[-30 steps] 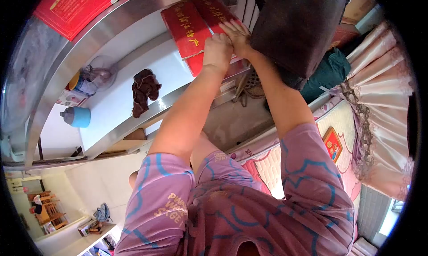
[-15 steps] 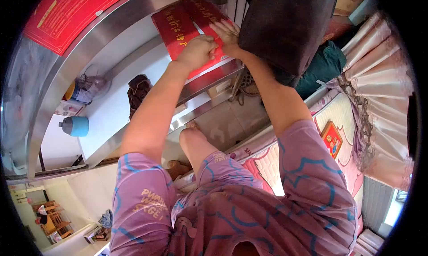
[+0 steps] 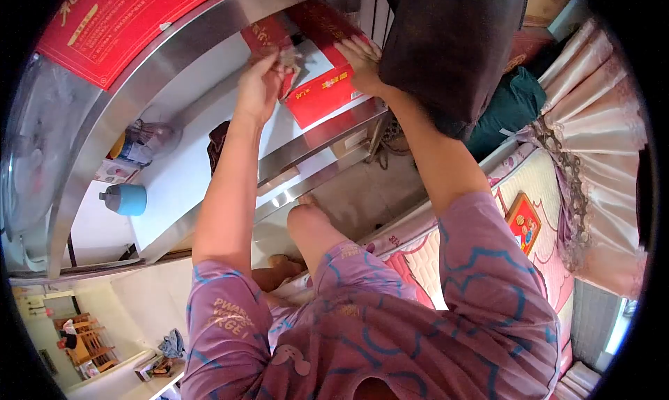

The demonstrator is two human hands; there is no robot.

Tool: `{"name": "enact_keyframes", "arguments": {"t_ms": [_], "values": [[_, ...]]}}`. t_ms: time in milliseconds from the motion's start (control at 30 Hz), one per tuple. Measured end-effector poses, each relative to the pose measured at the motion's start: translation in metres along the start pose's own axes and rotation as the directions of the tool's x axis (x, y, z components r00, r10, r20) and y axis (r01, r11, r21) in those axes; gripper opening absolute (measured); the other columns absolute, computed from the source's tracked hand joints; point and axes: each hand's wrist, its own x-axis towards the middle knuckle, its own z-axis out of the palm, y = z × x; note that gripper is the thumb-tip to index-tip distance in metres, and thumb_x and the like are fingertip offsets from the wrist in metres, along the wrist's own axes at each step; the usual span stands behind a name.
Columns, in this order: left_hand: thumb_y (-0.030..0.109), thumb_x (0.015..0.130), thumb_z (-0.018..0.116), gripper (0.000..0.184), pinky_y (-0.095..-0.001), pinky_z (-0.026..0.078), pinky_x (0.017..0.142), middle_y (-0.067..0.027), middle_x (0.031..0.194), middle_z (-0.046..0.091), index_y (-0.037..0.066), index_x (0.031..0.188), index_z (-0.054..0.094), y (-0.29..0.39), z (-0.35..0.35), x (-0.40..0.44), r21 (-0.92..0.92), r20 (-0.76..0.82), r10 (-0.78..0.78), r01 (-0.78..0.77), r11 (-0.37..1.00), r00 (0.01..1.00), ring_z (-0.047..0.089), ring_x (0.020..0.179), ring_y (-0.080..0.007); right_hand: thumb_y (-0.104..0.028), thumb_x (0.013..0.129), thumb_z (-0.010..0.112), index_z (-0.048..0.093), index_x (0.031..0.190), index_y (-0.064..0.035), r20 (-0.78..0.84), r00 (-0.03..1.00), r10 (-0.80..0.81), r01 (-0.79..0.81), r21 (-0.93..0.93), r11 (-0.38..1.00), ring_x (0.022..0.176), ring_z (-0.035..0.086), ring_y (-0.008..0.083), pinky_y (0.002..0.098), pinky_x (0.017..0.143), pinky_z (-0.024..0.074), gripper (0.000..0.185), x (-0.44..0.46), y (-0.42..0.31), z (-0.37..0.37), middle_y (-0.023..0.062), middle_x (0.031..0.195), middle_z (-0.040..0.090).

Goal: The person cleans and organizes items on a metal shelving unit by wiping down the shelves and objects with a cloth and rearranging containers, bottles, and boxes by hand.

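A red cardboard box (image 3: 318, 97) with gold lettering lies on the white shelf, and its top flap is partly lifted, showing a white strip of the inside. My left hand (image 3: 260, 88) pinches the left flap's edge; a crumpled, see-through scrap, perhaps tape, shows by the fingertips. On the box's right side my right hand (image 3: 361, 64) rests with fingers stretched out flat. A dark brown leather-like bag (image 3: 453, 48) stands close beside that hand and covers part of the forearm's surroundings. What the box holds is hidden.
A metal shelf edge (image 3: 306, 143) runs in front of the box. On the shelf are a blue cup-like container (image 3: 129, 199) and a dark bundle (image 3: 217, 148). Another red printed box (image 3: 132, 24) is at upper left. A bed with a patterned mattress (image 3: 488, 250) lies to the right.
My left hand has moved left, pulling the box's flap up and over, so the gap has widened. My right hand stays on the box's right side.
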Motion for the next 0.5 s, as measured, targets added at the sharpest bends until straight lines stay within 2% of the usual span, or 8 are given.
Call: {"name": "enact_keyframes", "arguments": {"t_ms": [33,67,100,133,167,200,300,500], "values": [[0.015,0.092,0.057,0.015,-0.0338,0.048,0.083,-0.0079,0.096,0.064,0.001,0.098,0.058,0.011,0.001,-0.001,0.198,-0.032,0.1,-0.092,0.976,0.994,0.059,0.087,-0.0203,-0.01,0.081,0.054,0.029,0.15,-0.0159,-0.005,1.0,-0.002,0.002,0.0,1.0,0.146,0.016,0.0206,0.0368,0.12,0.0065,0.073,0.0,0.002,0.003,0.0068,0.155,0.028],[0.015,0.092,0.057,0.015,-0.0338,0.048,0.083,-0.0079,0.096,0.064,0.001,0.098,0.058,0.025,0.011,-0.01,0.2,-0.03,0.103,-0.095,0.975,0.994,0.059,0.087,-0.0203,-0.009,0.08,0.055,0.03,0.15,-0.0159,-0.005,1.0,-0.001,0.001,-0.027,1.0,0.146,0.017,0.0206,0.0372,0.12,0.0071,0.074,0.001,0.004,0.006,0.0065,0.155,0.029],[0.015,0.091,0.057,0.016,-0.0333,0.048,0.083,-0.009,0.094,0.064,-0.001,0.097,0.057,0.043,0.025,-0.027,0.602,-0.04,0.233,-0.163,0.782,0.972,0.059,0.087,-0.02,-0.009,0.08,0.056,0.031,0.149,-0.0159,-0.005,1.0,-0.004,0.004,-0.052,0.999,0.146,0.017,0.0207,0.0376,0.12,0.0076,0.074,0.001,0.005,0.008,0.0062,0.155,0.03],[0.014,0.09,0.058,0.017,-0.0328,0.048,0.083,-0.0102,0.093,0.064,-0.002,0.097,0.055,0.055,0.032,-0.038,0.887,0.005,0.353,-0.167,0.43,0.936,0.059,0.086,-0.0196,-0.009,0.08,0.056,0.031,0.149,-0.0159,-0.009,1.0,-0.011,0.011,-0.048,0.999,0.146,0.017,0.0207,0.0376,0.12,0.0076,0.074,0.0,0.007,0.011,0.0062,0.155,0.03],[0.012,0.086,0.061,0.019,-0.0297,0.047,0.073,-0.0092,0.078,0.062,-0.003,0.095,0.054,0.052,0.017,-0.041,0.928,0.037,0.496,-0.214,0.305,0.868,0.059,0.076,-0.0166,-0.008,0.078,0.057,0.031,0.149,-0.016,-0.02,1.0,-0.015,0.014,-0.036,0.999,0.146,0.018,0.0208,0.0375,0.12,0.008,0.076,-0.002,0.007,0.01,0.0061,0.155,0.03],[0.012,0.086,0.061,0.019,-0.0297,0.047,0.073,-0.0092,0.078,0.062,-0.003,0.095,0.054,0.051,0.0,-0.046,0.93,0.04,0.502,-0.216,0.298,0.864,0.059,0.076,-0.0166,-0.006,0.077,0.058,0.032,0.149,-0.0162,-0.031,0.999,-0.017,0.016,-0.026,1.0,0.146,0.018,0.021,0.0375,0.12,0.0085,0.077,-0.002,0.006,0.011,0.0061,0.155,0.03],[0.013,0.088,0.062,0.016,-0.0294,0.047,0.069,-0.0083,0.075,0.061,-0.001,0.089,0.053,0.042,-0.045,-0.071,0.834,-0.191,0.545,-0.158,0.529,0.816,0.057,0.073,-0.0149,-0.008,0.076,0.06,0.031,0.15,-0.0173,0.035,0.999,0.04,-0.037,-0.078,0.996,0.146,0.019,0.0212,0.0373,0.12,0.0084,0.08,-0.001,-0.007,-0.005,0.0064,0.156,0.029],[0.015,0.092,0.065,0.019,-0.028,0.05,0.058,-0.0038,0.071,0.056,0.005,0.085,0.049,-0.007,-0.094,-0.1,0.654,-0.549,0.231,0.24,0.718,0.804,0.056,0.062,-0.012,-0.014,0.078,0.062,0.037,0.147,-0.0163,0.124,0.985,0.118,-0.121,0.019,0.992,0.144,0.023,0.0239,0.0385,0.118,0.0117,0.073,0.01,-0.011,-0.014,0.0086,0.153,0.034]]}}
